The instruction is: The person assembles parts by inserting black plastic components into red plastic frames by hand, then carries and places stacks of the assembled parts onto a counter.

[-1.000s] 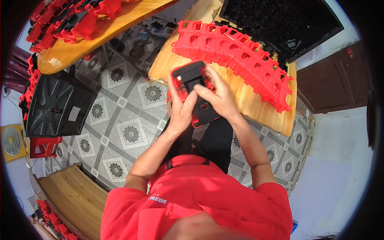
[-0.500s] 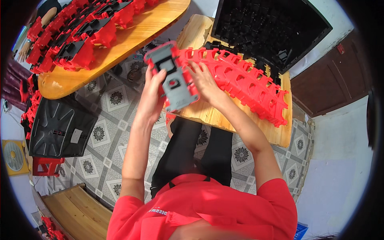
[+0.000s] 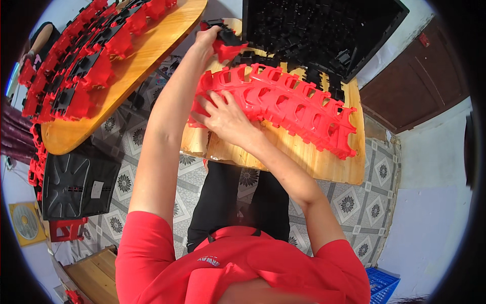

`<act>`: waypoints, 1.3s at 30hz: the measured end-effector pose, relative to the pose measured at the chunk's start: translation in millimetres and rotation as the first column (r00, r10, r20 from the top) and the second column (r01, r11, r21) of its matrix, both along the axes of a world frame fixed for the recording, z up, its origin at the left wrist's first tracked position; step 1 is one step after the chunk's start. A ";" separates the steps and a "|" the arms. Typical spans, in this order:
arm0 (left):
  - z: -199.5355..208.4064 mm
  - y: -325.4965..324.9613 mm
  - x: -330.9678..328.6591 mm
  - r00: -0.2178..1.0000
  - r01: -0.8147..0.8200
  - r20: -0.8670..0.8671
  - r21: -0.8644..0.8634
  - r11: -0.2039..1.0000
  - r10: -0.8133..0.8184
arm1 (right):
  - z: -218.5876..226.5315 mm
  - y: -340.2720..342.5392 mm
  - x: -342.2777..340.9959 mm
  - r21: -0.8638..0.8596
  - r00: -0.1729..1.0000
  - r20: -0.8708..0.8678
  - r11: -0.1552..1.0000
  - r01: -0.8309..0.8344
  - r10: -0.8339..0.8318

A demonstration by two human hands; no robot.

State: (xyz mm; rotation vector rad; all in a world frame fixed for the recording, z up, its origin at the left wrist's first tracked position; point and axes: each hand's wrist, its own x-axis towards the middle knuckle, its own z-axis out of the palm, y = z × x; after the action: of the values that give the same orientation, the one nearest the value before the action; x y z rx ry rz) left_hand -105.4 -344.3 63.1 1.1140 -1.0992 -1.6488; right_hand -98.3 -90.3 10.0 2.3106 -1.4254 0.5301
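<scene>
At the far side of the wooden table, my left hand (image 3: 207,41) is closed around a red and black plastic housing (image 3: 229,48), beside the near left corner of a black crate. My right hand (image 3: 225,117) lies over the left end of a curved row of red plastic shells (image 3: 304,104). Its fingers are spread and touch the end shell; the thumb tip is partly hidden against the red plastic. The shells stand pressed side by side across the table.
A tilted black crate (image 3: 314,35) full of black parts rests at the back of the wooden table (image 3: 329,167). To the left, another wooden table (image 3: 167,38) carries rows of red and black housings. A black bin (image 3: 76,185) stands below it; a blue basket (image 3: 380,285) is at lower right.
My left hand has carried the housing forward, away from me, to the table's far side. My right hand has left the housing and moved left and nearer onto the row's end. The view has shifted slightly.
</scene>
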 end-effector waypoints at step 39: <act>-65.2 181.7 194.9 0.809 0.354 0.587 -0.514 0.781 0.019 | 20.9 42.5 -27.1 0.332 0.922 0.387 0.935 -0.123 -0.016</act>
State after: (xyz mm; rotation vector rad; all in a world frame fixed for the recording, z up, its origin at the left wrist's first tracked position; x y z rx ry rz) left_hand 89.6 -162.6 -2.1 1.0938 -2.0096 -0.9411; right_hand -125.5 -47.9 31.0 2.6370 -1.7608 0.8457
